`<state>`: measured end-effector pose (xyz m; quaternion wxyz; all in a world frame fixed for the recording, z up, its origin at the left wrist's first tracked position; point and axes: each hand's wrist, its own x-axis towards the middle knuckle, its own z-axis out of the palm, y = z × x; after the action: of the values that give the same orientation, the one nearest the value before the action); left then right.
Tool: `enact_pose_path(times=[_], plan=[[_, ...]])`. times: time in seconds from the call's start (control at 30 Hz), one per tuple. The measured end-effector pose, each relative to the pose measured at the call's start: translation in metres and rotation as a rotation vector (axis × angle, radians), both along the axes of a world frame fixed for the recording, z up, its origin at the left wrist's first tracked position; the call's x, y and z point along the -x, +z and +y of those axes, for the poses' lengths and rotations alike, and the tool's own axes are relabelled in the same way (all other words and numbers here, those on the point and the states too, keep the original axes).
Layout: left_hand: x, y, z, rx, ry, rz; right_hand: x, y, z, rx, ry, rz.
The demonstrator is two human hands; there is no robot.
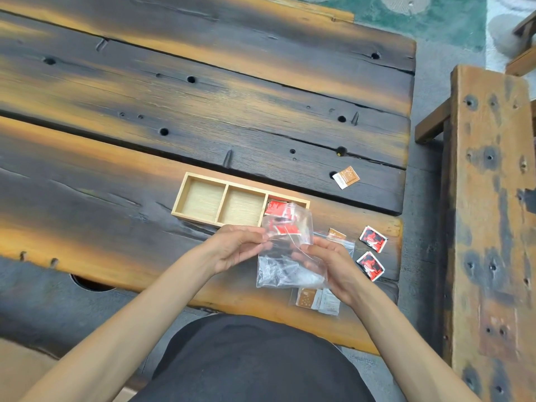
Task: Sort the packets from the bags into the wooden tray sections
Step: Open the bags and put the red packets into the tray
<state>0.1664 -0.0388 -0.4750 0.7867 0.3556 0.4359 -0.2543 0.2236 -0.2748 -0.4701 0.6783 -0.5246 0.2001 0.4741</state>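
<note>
Pinching bag (290,256) (both hands (235,246))

No text can be read: print on the brown-and-white packet (346,177) at right is too small.

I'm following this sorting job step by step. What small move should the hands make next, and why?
Probably pull the clear bag open: both the left hand and right hand pinch it, red packets sit inside, and two sections of the wooden tray look empty.
</note>
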Motion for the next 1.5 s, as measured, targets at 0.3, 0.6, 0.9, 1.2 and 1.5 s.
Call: enact_pose_path(times=[0.3, 0.6, 0.9, 1.2, 1.5], plan=[[0.007, -0.005, -0.007, -0.139, -0.064, -0.016, 0.008, -0.004, -0.009, 0.031, 0.045, -0.035], [0.016, -0.012, -0.019, -0.018, -0.042, -0.011, 0.014, -0.017, -0.013, 0.023, 0.138, -0.018], [0.000, -0.015, -0.029, -0.069, -0.121, -0.073, 0.017, -0.022, -0.009, 0.250, 0.238, -0.137], [-0.005, -0.016, -0.025, -0.134, -0.284, -0.075, -0.003, -0.025, 0.004, 0.288, 0.111, -0.100], [0.012, -0.025, -0.010, -0.304, -0.204, -0.087, 0.000, -0.036, -0.002, 0.271, 0.077, -0.130]])
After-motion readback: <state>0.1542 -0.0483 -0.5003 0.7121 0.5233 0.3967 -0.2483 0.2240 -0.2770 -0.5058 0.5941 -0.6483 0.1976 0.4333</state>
